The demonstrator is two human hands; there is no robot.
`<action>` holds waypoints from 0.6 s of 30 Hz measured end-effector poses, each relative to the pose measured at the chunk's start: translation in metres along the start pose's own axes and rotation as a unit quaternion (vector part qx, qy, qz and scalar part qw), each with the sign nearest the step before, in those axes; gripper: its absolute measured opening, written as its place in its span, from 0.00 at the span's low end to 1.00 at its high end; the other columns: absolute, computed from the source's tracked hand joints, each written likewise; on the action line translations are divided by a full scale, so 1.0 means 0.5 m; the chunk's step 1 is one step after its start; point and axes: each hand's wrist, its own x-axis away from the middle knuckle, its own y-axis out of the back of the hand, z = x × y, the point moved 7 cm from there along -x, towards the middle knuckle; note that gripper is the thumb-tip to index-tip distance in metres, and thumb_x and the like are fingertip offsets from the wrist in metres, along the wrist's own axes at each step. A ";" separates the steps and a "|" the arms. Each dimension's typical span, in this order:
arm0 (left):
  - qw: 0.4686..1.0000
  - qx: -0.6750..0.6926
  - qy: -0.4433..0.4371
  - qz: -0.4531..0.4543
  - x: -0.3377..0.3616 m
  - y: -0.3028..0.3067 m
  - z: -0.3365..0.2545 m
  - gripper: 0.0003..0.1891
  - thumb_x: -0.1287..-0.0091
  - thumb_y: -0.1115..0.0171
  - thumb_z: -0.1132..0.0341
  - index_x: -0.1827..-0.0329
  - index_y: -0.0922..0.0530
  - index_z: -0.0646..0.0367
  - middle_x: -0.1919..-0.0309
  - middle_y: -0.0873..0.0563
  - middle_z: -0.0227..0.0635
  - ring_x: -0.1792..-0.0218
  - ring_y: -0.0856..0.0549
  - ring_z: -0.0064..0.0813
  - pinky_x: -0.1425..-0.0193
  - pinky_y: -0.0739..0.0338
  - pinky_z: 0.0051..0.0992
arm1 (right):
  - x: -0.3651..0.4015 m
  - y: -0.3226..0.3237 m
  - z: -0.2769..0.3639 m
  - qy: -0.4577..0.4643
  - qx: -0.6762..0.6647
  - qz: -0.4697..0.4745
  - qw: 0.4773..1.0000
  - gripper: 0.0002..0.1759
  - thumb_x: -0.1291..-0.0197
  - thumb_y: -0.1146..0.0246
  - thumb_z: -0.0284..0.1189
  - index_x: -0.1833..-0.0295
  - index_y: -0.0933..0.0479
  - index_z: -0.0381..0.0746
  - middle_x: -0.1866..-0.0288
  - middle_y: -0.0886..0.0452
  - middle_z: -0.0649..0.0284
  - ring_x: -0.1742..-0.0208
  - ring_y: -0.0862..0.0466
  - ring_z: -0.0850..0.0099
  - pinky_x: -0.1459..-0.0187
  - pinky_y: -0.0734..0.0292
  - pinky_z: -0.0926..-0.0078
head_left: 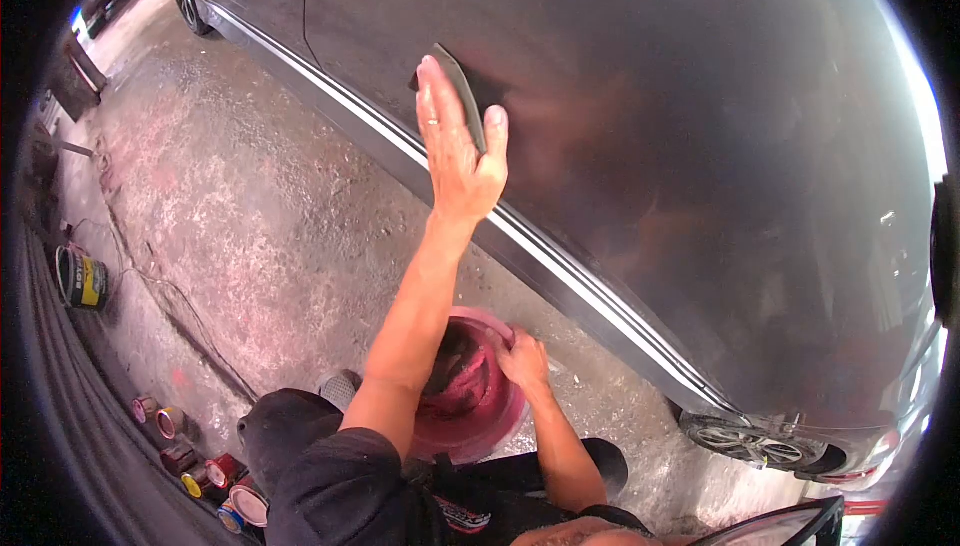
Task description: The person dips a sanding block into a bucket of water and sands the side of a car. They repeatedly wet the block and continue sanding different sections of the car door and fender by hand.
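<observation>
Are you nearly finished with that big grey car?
Looks partway, but I can't tell exactly. Done: some rubbing, probably, because the car has dull, smeary patches. In hand: the left hand presses a dark pad to its side, while the right hand grips the pink bucket. Left: probably finishing that side and cleaning off the smears.

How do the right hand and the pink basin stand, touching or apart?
Touching: the head view shows the right hand closed over the rim of the pink basin, with no gap between.

left hand (462, 171) reaching, fingers (449, 116) straight; right hand (524, 359) curled.
</observation>
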 end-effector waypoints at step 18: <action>0.992 -0.116 0.039 0.016 0.112 -0.104 -0.078 0.39 0.25 0.58 0.54 0.25 0.59 0.79 0.25 0.59 0.70 0.23 0.60 0.65 0.23 0.67 0.58 | -0.012 -0.040 -0.020 0.075 0.007 0.034 0.997 0.28 0.42 0.36 0.50 0.45 0.23 0.41 0.60 0.16 0.45 0.54 0.17 0.44 0.52 0.23 0.50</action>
